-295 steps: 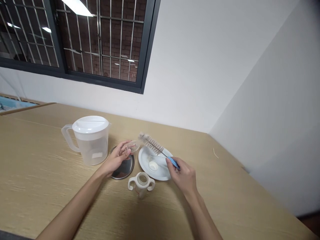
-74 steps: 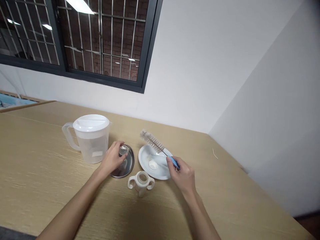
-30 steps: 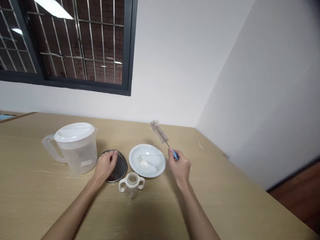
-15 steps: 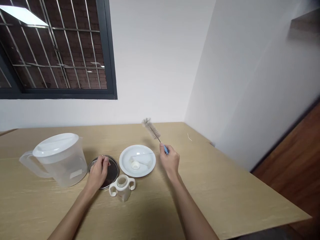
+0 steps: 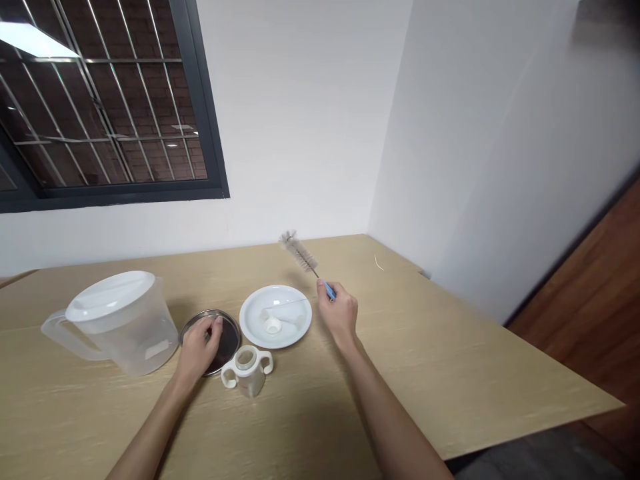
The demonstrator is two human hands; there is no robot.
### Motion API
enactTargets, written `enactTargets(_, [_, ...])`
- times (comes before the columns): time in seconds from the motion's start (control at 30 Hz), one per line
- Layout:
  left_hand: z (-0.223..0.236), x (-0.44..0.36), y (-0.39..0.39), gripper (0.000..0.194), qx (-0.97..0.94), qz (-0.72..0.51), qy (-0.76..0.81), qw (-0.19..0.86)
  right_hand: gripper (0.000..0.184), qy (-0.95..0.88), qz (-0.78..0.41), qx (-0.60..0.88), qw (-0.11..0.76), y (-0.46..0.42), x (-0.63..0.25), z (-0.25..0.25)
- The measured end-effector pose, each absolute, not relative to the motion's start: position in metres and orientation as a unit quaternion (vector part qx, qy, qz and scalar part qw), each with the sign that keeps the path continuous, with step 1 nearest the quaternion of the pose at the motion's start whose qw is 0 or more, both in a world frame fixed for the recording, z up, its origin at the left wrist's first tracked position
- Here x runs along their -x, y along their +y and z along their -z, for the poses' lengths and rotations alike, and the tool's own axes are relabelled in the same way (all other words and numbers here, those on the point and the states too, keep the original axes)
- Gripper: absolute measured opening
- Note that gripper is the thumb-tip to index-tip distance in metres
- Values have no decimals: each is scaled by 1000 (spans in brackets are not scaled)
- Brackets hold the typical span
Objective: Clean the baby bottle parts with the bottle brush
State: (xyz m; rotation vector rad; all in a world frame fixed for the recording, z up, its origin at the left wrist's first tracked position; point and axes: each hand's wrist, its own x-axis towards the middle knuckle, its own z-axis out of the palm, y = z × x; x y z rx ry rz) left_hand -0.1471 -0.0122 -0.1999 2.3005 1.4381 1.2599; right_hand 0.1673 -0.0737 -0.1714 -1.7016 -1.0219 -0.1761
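Note:
My right hand (image 5: 339, 311) is closed round the blue handle of a bottle brush (image 5: 299, 251), whose pale bristles point up and to the left above the table. Over a dark round metal tray (image 5: 231, 341) is my left hand (image 5: 199, 343), fingers curled together; what they hold, if anything, is hidden. Between the hands sits a white plate (image 5: 246, 331) with a white ring-shaped cap (image 5: 273, 325), a small brush with a thin wire stem and pale bristles (image 5: 296, 321) on it. A two-handled baby bottle (image 5: 251, 381) stands upright and uncapped in front of the plate.
A translucent pitcher (image 5: 127, 333) with a white lid stands left of the tray. A thin white strip (image 5: 379, 263) lies on the far right of the wooden table (image 5: 425, 373). The white wall and barred window (image 5: 115, 100) rise behind.
The head view has tilted slightly, shifting the scene. Both hands keep nearly the same places, and the bottle brush remains in my right hand.

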Motion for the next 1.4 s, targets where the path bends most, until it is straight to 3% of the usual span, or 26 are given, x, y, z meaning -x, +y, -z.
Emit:
enactTargets(0.37, [187, 157, -12, 37, -753, -429, 499, 18, 46, -440, 75, 718, 533, -73, -167, 175])
enactTargets(0.6, [169, 172, -15, 27, -631, -543, 548, 81, 49, -450, 90, 703, 544, -73, -166, 176])
enactTargets(1.4, [177, 167, -15, 33, -687, -496, 528, 57, 48, -446, 87, 711, 537, -73, -165, 176])
